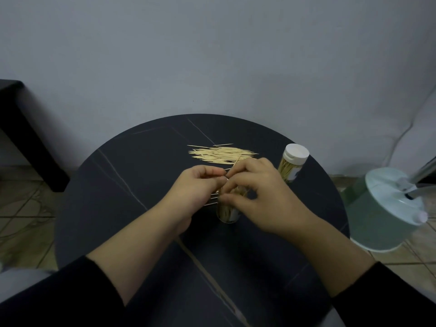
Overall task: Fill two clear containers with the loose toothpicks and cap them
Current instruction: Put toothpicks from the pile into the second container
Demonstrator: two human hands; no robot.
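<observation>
A round dark tabletop [118, 208] with thin pale veins carries all the task's things. Toward its far side lies a flat pile of loose toothpicks [221, 155], most of them pointing the same way. Just right of the pile stands the capped container [286, 172], packed with toothpicks and closed by a white cap [296, 154].

Near the middle of the tabletop, on the near side of the pile, stands the open container [228, 214], already partly filled. The right hand [259, 199] is curled round its upper part, thumb against the side and fingers bent over the mouth, so the rim is hidden. The left hand [193, 192] pinches a small bunch of toothpicks [213, 199] between thumb and fingers; the sticks lie roughly level, their tips reaching the container's mouth where both hands meet.

Black sleeves [59, 298] cover both forearms. Off the tabletop's right edge stands a pale green round appliance [387, 215] on the tiled floor [21, 220], and a dark piece of furniture [21, 128] sits at the left by the grey wall
</observation>
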